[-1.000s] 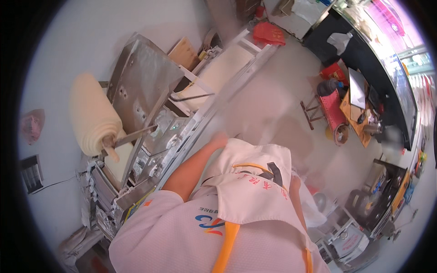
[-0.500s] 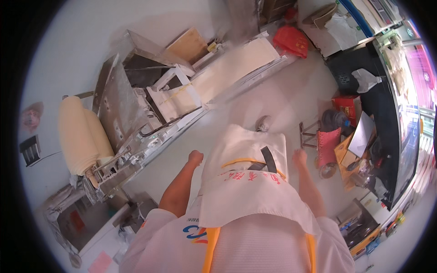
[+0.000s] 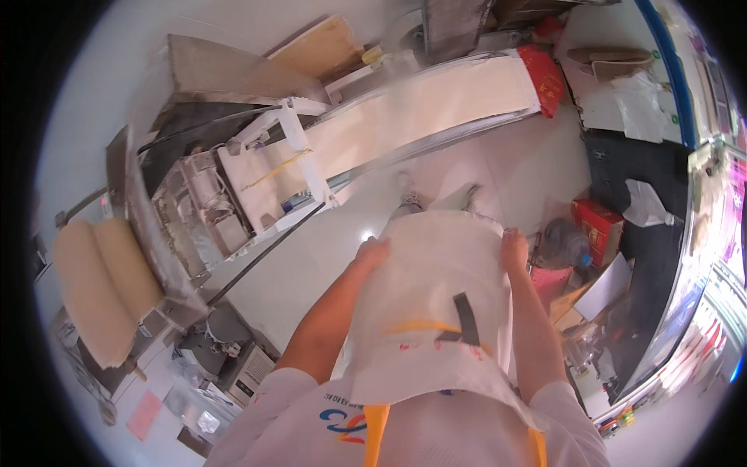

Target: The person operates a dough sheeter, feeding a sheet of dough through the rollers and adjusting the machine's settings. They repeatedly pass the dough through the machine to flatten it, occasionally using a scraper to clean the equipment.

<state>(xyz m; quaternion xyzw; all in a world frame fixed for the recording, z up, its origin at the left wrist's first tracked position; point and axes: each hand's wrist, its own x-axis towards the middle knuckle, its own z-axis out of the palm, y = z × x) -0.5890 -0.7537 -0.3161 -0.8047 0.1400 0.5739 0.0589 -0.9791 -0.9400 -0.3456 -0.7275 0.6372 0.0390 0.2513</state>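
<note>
The white apron (image 3: 436, 272) I wear, with yellow straps and a dark strip on its front, hangs out before me. My left hand (image 3: 373, 253) is closed at the apron's left edge. At the right edge my right hand (image 3: 513, 249) is closed too, its fingers against the cloth. Both hands look to be gripping the cloth, though the fingertips are partly hidden. Ahead and to the left stands a floury machine (image 3: 288, 148) with a long pale belt (image 3: 436, 109). A thick cream-coloured roll (image 3: 93, 288) sits at its left end.
A red bag (image 3: 542, 82) hangs at the belt's far end. On the right are a red box (image 3: 597, 229), a big clear bottle (image 3: 562, 243), cardboard and a black counter (image 3: 646, 187) with a white plastic bag. A grey metal unit (image 3: 226, 350) stands at lower left.
Both hands have moved forward and inward to the apron's edges. The machine and belt appear nearer, and my shoes now show beyond the apron's hem.
</note>
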